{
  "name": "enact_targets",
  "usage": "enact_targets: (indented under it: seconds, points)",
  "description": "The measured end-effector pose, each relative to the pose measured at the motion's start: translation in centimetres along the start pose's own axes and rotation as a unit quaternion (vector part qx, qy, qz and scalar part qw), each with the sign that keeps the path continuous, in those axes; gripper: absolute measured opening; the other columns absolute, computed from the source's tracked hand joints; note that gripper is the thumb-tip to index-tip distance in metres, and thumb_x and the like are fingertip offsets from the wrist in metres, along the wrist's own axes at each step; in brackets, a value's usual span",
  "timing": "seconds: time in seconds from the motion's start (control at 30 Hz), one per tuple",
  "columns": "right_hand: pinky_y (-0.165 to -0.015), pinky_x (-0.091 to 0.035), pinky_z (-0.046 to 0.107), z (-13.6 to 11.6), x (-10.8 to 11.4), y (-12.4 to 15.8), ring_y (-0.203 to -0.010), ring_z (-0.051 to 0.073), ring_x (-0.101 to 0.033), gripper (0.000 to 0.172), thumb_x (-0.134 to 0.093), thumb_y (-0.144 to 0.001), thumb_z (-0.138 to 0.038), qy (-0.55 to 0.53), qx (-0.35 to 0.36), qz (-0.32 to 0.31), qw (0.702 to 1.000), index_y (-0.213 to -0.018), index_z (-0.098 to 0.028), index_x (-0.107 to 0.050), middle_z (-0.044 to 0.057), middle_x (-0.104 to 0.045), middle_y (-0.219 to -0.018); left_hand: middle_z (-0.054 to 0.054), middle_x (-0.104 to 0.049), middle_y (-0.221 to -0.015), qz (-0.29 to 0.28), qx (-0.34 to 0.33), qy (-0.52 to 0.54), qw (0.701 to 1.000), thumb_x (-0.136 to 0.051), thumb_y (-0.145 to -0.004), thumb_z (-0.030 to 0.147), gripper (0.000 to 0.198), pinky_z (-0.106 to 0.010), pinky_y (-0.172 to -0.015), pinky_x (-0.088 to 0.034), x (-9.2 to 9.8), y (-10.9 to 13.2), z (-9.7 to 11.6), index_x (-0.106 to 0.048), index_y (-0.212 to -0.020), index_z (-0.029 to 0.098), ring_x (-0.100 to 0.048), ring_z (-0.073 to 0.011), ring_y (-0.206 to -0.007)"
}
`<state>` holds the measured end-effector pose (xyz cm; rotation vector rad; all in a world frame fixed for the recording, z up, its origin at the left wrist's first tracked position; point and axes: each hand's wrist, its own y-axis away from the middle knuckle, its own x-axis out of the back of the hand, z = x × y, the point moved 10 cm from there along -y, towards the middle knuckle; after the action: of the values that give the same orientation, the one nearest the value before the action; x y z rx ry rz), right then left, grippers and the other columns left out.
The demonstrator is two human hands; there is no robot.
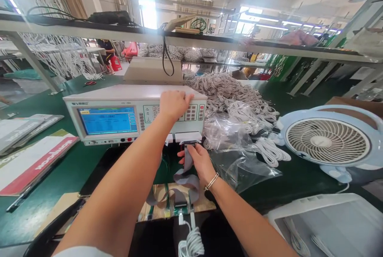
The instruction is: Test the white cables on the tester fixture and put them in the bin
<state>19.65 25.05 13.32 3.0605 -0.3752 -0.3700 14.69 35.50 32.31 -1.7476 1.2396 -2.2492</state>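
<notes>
The benchtop cable tester (137,109) bears on its top edge the left hand (175,104), whose grip I cannot tell, while the nearer right hand (200,160) pinches the grey ribbon cable (188,163), running lengthwise nearward from the white front socket (188,136), beside its dark plug (190,142).

Two hands (175,104), one tester (104,94), one fan (329,135)
Also counted: one screen (107,120), one bracelet (212,182), one coiled white cable (194,244) at the bottom edge, one heap of pale cables (223,89), one tray (329,198) with two cable bundles (296,238) visible, and probably just one grey ribbon cable (188,161), its folds partly hidden.
</notes>
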Motion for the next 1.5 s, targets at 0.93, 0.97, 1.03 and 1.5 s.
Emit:
enact_targets:
  seconds: [0.93, 0.97, 1.03, 1.5]
  points:
    - [-0.028, -0.036, 0.015, 0.4, 0.7, -0.8, -0.034, 0.007, -0.048, 0.03, -0.053, -0.07, -0.043, -0.002, 0.01, 0.054, 0.998, -0.064, -0.014, -0.051, 0.002, -0.062, -0.054, -0.011, -0.062, -0.085, -0.002, 0.008, 0.012, 1.0, -0.011, -0.081, 0.05, 0.059, -0.035, -0.066, -0.029, -0.4, -0.1, -0.3, -0.06, -0.084, 0.017, -0.053, -0.0271, -0.08]
    - [-0.028, -0.036, 0.015, 0.4, 0.8, -0.9, -0.034, 0.007, -0.048, 0.029, -0.052, -0.07, -0.042, 0.003, 0.012, 0.061, 0.998, -0.063, -0.014, -0.051, 0.002, -0.061, -0.053, -0.011, -0.062, -0.084, -0.001, 0.006, 0.012, 1.0, -0.011, -0.081, 0.05, 0.059, -0.035, -0.065, -0.029, -0.3, -0.1, -0.3, -0.06, -0.084, 0.017, -0.053, -0.0269, -0.08]
    - [-0.027, -0.036, 0.016, 0.6, 1.0, -0.9, -0.033, 0.008, -0.048, 0.027, -0.052, -0.071, -0.041, 0.007, 0.007, 0.086, 0.996, -0.063, -0.015, -0.049, 0.001, -0.06, -0.051, -0.01, -0.062, -0.084, 0.0, 0.003, 0.015, 1.0, -0.011, -0.081, 0.05, 0.059, -0.035, -0.065, -0.029, -0.3, -0.1, -0.3, -0.06, -0.084, 0.018, -0.053, -0.0264, -0.08]
    - [-0.035, -0.046, 0.018, 0.8, 1.0, -2.6, -0.042, 0.009, -0.054, 0.017, -0.064, -0.064, -0.026, -0.053, -0.078, 0.058, 0.994, -0.067, -0.01, -0.059, 0.006, -0.066, -0.063, -0.009, -0.063, -0.076, 0.02, 0.013, 0.026, 0.999, -0.016, -0.082, 0.05, 0.059, -0.032, -0.067, -0.033, 0.1, -1.1, -0.7, -0.062, -0.079, 0.015, -0.055, -0.022, -0.075]
